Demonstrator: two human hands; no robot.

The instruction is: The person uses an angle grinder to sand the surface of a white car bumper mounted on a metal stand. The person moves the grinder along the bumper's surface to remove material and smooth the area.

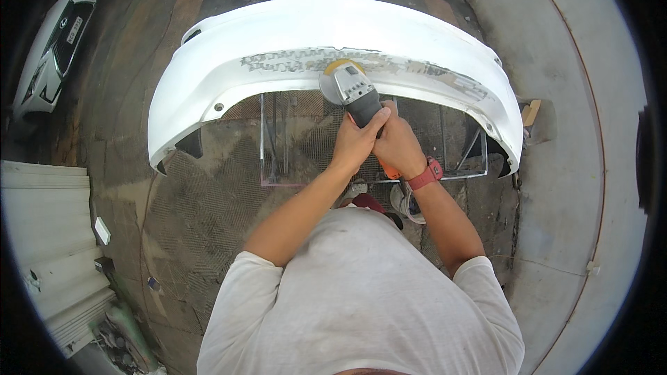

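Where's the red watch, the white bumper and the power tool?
Red watch point(422, 177), head view: its strap.
White bumper point(333, 30), head view: its white middle.
Power tool point(355, 89), head view: its grey housing.

A hand could pass over the white bumper point(333, 24) on either side of the grinder point(359, 99), which blocks the middle. I see a gap between the left hand point(354, 143) and the left edge of the metal frame point(262, 142); near the frame's right corner, a slanting strut point(470, 149) narrows the way. Beyond the bumper's right end stands the wall point(563, 167).

Curled left hand point(356, 142) against right hand point(401, 144)
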